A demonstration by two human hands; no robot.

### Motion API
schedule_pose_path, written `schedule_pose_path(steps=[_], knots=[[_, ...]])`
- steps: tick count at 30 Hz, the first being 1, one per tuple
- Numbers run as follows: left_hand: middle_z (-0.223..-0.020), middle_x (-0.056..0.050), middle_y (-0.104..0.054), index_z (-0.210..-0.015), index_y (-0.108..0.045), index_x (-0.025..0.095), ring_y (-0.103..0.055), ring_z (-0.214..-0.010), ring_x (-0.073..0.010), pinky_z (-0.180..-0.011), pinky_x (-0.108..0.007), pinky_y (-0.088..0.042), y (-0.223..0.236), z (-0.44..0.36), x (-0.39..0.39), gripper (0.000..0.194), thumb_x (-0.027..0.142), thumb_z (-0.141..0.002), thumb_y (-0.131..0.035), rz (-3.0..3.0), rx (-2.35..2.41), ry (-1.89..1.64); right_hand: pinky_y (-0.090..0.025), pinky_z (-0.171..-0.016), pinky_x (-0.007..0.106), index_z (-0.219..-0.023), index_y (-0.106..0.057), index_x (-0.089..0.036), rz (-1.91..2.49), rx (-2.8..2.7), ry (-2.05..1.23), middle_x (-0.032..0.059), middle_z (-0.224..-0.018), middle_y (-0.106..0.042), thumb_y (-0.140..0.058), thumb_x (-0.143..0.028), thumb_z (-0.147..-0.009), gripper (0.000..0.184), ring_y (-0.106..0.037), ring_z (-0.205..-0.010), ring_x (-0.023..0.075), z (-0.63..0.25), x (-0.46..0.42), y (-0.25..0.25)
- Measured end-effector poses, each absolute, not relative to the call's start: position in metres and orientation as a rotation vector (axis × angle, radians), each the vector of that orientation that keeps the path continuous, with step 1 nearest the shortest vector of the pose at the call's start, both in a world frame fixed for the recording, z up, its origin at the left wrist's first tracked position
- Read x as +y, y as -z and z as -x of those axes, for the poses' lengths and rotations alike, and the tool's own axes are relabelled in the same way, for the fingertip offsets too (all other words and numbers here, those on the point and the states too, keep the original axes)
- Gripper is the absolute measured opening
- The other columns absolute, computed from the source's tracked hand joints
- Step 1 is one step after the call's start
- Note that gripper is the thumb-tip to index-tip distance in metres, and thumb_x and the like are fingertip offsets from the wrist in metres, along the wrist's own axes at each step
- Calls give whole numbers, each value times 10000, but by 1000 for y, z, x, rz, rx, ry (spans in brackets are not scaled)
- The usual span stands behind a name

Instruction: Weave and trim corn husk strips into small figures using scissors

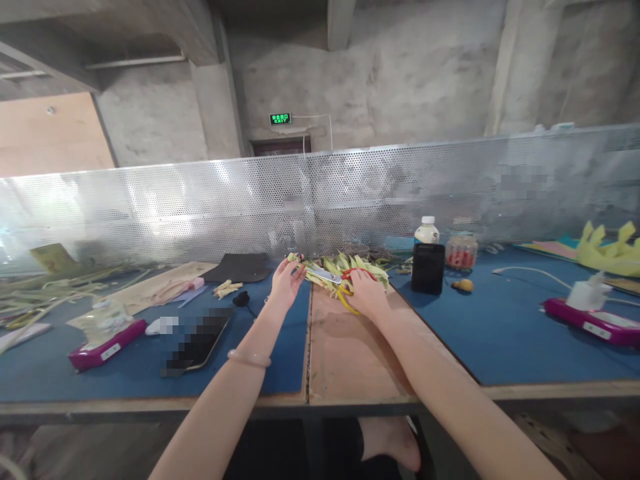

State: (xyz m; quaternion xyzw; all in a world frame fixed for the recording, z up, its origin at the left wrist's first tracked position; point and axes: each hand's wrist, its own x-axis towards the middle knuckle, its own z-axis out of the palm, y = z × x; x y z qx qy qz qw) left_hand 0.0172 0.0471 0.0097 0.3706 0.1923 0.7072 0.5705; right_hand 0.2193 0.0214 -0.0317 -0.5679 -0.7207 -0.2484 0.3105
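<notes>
One pair of scissors (327, 275) sits in the curled right hand (366, 291), pointing toward the left hand (286, 283), which pinches a small greenish piece (295, 257); pale-green leaves (373, 267) lie just beyond on the tabletop (355, 363).

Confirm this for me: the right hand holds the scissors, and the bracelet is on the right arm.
The bracelet is misplaced: the head view shows the bracelet on the left arm. The right hand does hold the scissors, as you said.
</notes>
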Motion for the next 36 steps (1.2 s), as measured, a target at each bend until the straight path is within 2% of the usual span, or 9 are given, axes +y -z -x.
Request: schedule_pose_path(steps=[15,29,36], knots=[[-907,-45,-691,-837,-626,169,-649,-719,-121,-713,-252,-515,-9,-17,49,174,87,-690,-665,-875,439,-1635,-468,-793,375,-1058,-539,-152,1522,-1863,641,63,-1057,-564,-496,-383,-865,304,-542,-970,183,-219,21,31],[-930,-39,-650,-928,-602,118,-623,-745,-125,-674,-288,-529,-11,-18,46,130,115,-798,-590,-854,445,-1637,-473,-775,363,-1039,-543,-153,1512,-1890,646,58,-1044,-565,-504,-386,-859,297,-545,-951,177,-219,20,30],[-927,-46,-661,-932,-607,120,-629,-747,-135,-675,-301,-533,-10,-19,47,138,139,-796,-599,-863,441,-1623,-471,-778,368,-1044,-542,-154,1530,-1878,655,57,-1042,-566,-497,-386,-863,298,-544,-954,179,-219,20,30]])
